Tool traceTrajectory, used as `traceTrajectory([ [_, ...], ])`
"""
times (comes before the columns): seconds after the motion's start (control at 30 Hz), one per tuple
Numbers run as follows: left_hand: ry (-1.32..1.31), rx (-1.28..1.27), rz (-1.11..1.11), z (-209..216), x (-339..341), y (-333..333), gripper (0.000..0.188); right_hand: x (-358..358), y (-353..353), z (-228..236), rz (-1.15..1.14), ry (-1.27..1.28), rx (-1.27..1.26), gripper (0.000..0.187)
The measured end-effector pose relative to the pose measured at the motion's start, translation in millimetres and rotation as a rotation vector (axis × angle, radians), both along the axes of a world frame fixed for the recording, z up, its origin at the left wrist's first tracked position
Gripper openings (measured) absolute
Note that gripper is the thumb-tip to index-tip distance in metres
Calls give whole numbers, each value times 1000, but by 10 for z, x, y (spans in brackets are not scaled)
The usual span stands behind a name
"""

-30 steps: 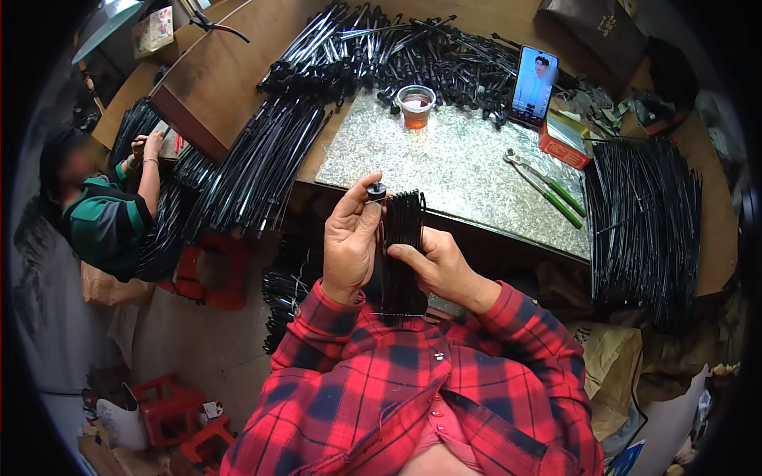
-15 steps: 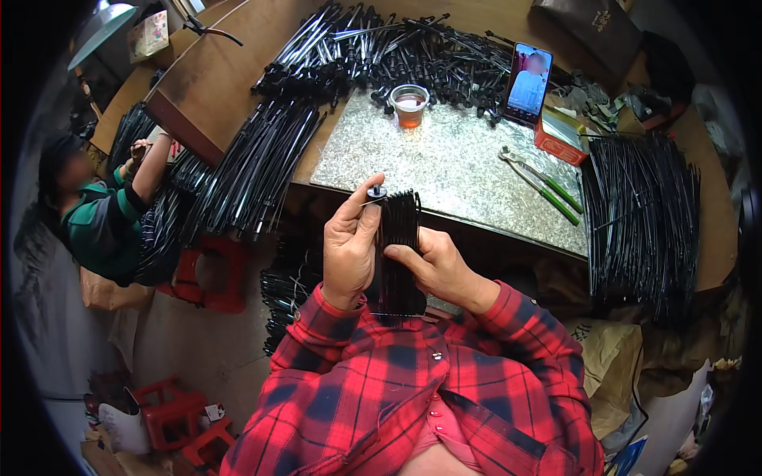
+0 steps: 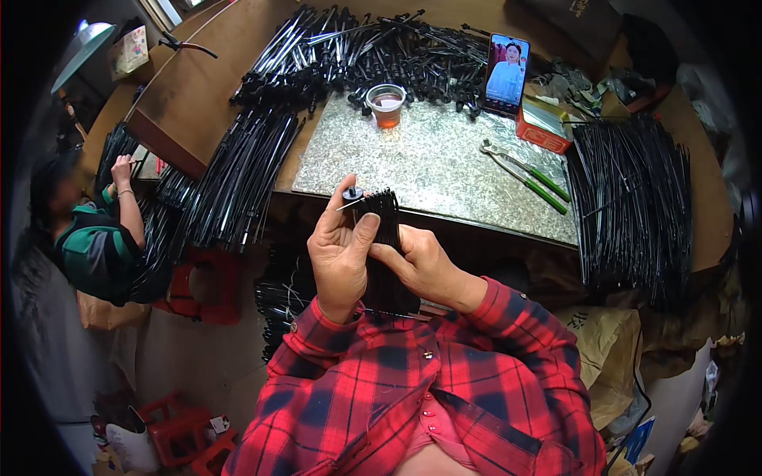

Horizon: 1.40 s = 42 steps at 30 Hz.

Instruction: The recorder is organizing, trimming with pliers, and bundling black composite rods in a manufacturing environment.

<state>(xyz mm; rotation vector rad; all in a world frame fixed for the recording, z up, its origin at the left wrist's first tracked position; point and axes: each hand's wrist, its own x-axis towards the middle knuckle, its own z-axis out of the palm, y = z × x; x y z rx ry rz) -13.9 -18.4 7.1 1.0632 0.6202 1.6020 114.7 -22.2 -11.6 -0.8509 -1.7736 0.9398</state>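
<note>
1. Board (image 3: 444,170), speckled grey, lies on the desk (image 3: 706,186) in the head view.
2. Just off the board's near edge, the right hand (image 3: 429,263) grips a bundle of black strips (image 3: 381,213), thumb bent inward.
3. Also off that edge, the left hand (image 3: 340,266) lays its thumb at the bundle; its index finger rises beside a small round dark piece (image 3: 353,193). Whether those fingers clamp the piece, I cannot tell.
4. On the board stand a cup of amber liquid (image 3: 386,117), toward its far edge, and green-handled pliers (image 3: 544,196), lying toward its right edge.
5. Past the board's far right corner, a lit phone (image 3: 506,71) leans upright.
6. Well left of the board sits a co-worker (image 3: 99,246).
</note>
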Motion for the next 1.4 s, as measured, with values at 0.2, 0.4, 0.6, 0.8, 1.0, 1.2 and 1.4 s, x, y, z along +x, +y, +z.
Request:
traceTrajectory([
  [0.2, 61, 8, -11, -69, -2, 18, 51, -3, 14, -96, -21, -5, 52, 17],
  [0.4, 126, -6, 34, -83, 26, 12, 46, 10, 26, -174, -44, -65, 70, 17],
  [0.6, 283, -13, 92, -180, -2, 33, 41, -38, 11, -179, -67, 0, 92, 18],
  [0.8, 271, -2, 124, -101, 50, 15, 41, -19, 65, -297, -70, -79, 63, 19],
  [1.0, 193, 10, 27, -106, 43, -7, 44, -1, 47, -155, -36, 6, 55, 17],
  [1.2, 268, -12, 87, -107, 51, -23, 42, -33, 56, -218, -46, 54, 63, 18],
  [1.4, 295, -1, 139, -126, 80, 3, 40, -48, 62, -276, -88, -8, 95, 22],
])
